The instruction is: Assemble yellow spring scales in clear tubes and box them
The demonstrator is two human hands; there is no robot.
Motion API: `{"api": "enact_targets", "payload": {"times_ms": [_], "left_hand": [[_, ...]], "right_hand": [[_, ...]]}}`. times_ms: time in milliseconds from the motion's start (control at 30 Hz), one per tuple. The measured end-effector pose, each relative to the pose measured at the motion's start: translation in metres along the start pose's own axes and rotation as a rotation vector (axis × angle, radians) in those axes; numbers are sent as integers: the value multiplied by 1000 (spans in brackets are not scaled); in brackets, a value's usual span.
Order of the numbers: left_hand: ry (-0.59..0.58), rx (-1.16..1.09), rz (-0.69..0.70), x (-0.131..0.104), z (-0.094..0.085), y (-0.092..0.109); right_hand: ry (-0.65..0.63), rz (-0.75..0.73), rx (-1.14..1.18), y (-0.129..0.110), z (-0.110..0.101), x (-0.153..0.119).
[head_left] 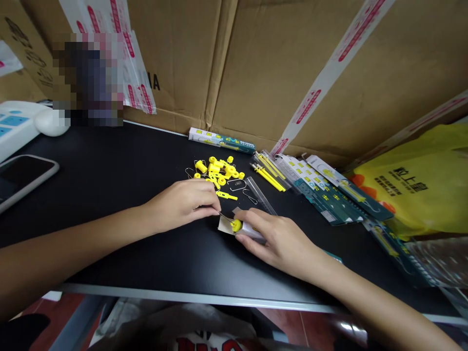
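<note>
My left hand (pixel 190 204) is closed in a pinch on a thin metal hook (pixel 225 217). The hook runs down to a round yellow plastic cap (pixel 236 225) at the open end of a narrow cardboard box (pixel 255 233). My right hand (pixel 280 239) is wrapped round this box and holds it low over the black table, its pale flap folded out to the left. Much of the box is hidden under my right fingers. Just beyond my hands lie small yellow plastic parts (pixel 219 168), bent wire pieces (pixel 237 185) and a clear ruled plastic tube (pixel 260 195).
A closed narrow box (pixel 221 140) lies against the cardboard wall (pixel 256 63). Yellow rods (pixel 268 176) lie right of the parts, then several flat boxes (pixel 321 192) and a yellow bag (pixel 420 180). A phone (pixel 25 178) and white device (pixel 14 126) sit left.
</note>
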State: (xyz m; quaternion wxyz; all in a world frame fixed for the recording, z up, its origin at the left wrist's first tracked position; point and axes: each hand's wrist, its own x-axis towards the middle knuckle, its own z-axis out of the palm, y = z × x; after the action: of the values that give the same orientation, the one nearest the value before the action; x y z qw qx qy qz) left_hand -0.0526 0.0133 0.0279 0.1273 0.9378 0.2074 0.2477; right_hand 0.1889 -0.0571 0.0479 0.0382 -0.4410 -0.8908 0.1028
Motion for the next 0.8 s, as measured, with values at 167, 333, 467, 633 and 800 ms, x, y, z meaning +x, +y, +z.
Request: {"api": "enact_targets", "payload": {"times_ms": [167,333,467,633,800], "left_hand": [[87,150,146,-2,1,15],[154,198,200,-3,5,21],[145,162,187,-2,11,24],[168,41,180,0,20,29],[113,-118,91,0,27,30]], "right_hand": [[-28,5,37,-2,1,1],[-7,3,74,-3,1,0],[34,-18,98,-6,0,-1],[48,52,137,-12,1,-2],[34,83,139,-13,1,-1]]}}
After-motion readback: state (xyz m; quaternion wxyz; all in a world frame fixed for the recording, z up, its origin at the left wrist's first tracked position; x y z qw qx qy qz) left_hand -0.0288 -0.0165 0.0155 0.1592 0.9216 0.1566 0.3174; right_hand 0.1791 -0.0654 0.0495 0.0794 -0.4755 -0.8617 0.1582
